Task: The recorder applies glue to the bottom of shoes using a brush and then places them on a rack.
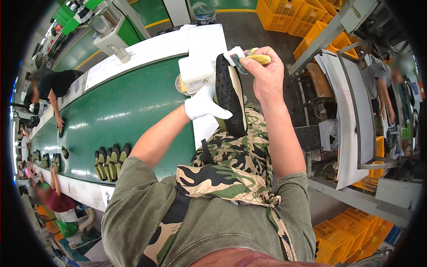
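Note:
My left hand (204,104), in a white glove, is closed around a black shoe (229,91) with a dotted sole and a pale edge strip. The shoe is held tilted up above my camouflage apron (222,171), its upper end pointing away from me. At that far end, my bare right hand (268,78) pinches a crumpled white cloth (234,54) with greenish stains against the shoe. Something yellow (259,58) shows at these fingertips; whether it is finger covers or a handle I cannot tell. The shoe's inner side is mostly hidden.
Just beyond my left hand sits a white plastic box (195,71). Several black-and-green shoes (111,162) stand on the green belt (147,102) to the left. Co-workers are along its far edges. A metal rack (351,102) and yellow crates (342,238) are at the right.

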Motion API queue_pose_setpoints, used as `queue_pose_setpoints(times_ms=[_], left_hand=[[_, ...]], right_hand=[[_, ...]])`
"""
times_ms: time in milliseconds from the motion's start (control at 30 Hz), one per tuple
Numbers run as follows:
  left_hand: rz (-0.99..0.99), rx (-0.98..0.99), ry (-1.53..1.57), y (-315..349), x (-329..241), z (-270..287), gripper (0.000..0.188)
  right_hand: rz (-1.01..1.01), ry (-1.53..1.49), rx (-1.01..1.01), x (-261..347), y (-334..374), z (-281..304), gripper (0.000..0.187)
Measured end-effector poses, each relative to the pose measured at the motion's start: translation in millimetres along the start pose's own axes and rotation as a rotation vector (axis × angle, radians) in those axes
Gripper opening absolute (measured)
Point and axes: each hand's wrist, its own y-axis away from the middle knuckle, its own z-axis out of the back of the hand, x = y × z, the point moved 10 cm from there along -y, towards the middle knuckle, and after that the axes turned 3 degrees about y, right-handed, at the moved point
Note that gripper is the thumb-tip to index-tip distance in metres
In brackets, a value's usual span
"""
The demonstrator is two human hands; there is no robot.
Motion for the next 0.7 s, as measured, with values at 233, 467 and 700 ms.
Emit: queue_pose_setpoints(times_ms=[233, 467, 700], left_hand=[[0.059, 0.052, 0.16, -7, 33, 10, 0.071], [0.114, 0.006, 0.444, -11, 32, -1, 0.056], [0.207, -0.075, 0.487, -23, 51, -6, 0.049]], right_hand=[[0.025, 0.189, 0.056, -8, -2, 22, 0.02], [-0.071, 0.151, 0.131, -23, 30, 40, 0.021], [-0.211, 0.233, 0.14, -30, 76, 71, 0.023]])
